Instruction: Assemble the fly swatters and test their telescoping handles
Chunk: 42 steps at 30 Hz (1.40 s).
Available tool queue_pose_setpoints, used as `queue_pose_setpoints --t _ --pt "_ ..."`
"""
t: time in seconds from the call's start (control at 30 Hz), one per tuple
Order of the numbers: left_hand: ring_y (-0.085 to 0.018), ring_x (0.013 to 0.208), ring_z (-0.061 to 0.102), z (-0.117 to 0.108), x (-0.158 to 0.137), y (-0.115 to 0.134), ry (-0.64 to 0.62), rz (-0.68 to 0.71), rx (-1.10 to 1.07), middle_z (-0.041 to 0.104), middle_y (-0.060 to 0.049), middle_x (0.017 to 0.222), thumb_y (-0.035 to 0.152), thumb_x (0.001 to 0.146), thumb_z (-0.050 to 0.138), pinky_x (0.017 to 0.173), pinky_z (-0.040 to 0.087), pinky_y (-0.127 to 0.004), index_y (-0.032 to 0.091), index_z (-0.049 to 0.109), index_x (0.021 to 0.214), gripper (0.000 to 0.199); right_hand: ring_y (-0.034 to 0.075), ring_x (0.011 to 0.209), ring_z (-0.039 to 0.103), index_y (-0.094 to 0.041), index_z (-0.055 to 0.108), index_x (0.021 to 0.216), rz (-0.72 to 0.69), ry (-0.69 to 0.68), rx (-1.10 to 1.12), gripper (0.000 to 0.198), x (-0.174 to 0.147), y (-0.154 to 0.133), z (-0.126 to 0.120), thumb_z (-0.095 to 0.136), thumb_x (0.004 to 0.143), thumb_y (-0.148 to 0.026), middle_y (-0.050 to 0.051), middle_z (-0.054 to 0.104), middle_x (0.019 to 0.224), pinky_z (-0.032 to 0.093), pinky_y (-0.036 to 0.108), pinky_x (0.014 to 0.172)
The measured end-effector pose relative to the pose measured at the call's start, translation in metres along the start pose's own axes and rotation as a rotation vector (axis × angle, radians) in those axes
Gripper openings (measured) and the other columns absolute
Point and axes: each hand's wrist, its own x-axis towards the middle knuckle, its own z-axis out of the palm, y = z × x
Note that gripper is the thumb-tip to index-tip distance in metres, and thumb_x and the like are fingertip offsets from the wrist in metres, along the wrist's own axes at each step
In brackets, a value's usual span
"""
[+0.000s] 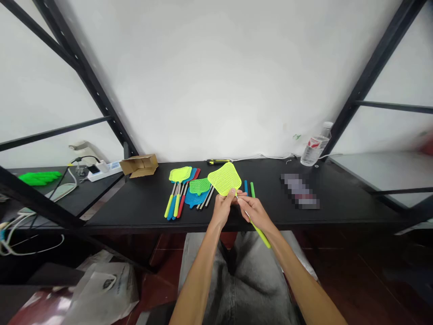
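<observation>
A yellow-green fly swatter [225,178] is held between both hands over the front of the black table. My left hand [223,205] pinches the base of its perforated head. My right hand [253,210] grips the thin metal rod just below, and the yellow-green handle [262,237] hangs down toward my lap. Left of my hands lie a green swatter head [199,185], a blue swatter head [194,199] and several metal rods [205,198]. Farther left, several whole swatters [176,198] in yellow, blue and red are piled. Beyond my right hand are a blue handle [246,186] and a green handle [252,189].
A cardboard box [139,166] sits at the back left, near a power strip [104,171]. A utility knife [218,161] lies by the wall. A water bottle [316,145] stands at the back right, with a blurred-out object [300,192] before it. Black metal posts [368,63] flank the table.
</observation>
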Motion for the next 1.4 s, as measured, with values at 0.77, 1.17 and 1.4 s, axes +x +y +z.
queue_pose_setpoints --t 0.77,1.17,1.4 --pt "-0.015 0.067 0.064 -0.031 -0.055 0.074 0.197 0.127 1.257 0.072 -0.003 0.075 0.040 0.097 0.040 0.065 0.042 -0.024 0.020 0.069 0.109 0.036 0.013 0.055 0.066 -0.015 0.067 0.107 0.131 0.220 0.118 0.052 0.005 0.007 0.009 0.052 0.088 -0.062 0.008 0.072 0.086 0.039 0.019 0.041" --pt "-0.030 0.098 0.066 -0.185 -0.008 0.128 0.490 -0.231 1.678 0.075 -0.007 0.100 0.044 0.087 0.048 0.076 0.045 -0.032 0.025 0.077 0.098 0.036 0.012 0.050 0.062 -0.014 0.070 0.099 0.127 0.282 0.089 0.057 0.006 0.009 0.013 0.046 0.090 -0.065 0.009 0.070 0.082 0.039 0.020 0.041" --pt "-0.028 0.098 0.065 -0.181 -0.001 0.117 0.444 -0.238 1.673 0.073 -0.007 0.098 0.053 0.085 0.048 0.077 0.046 -0.032 0.025 0.072 0.113 0.046 0.012 0.050 0.061 -0.014 0.070 0.096 0.127 0.288 0.084 0.057 0.004 0.008 0.013 0.046 0.090 -0.065 0.008 0.070 0.080 0.038 0.021 0.042"
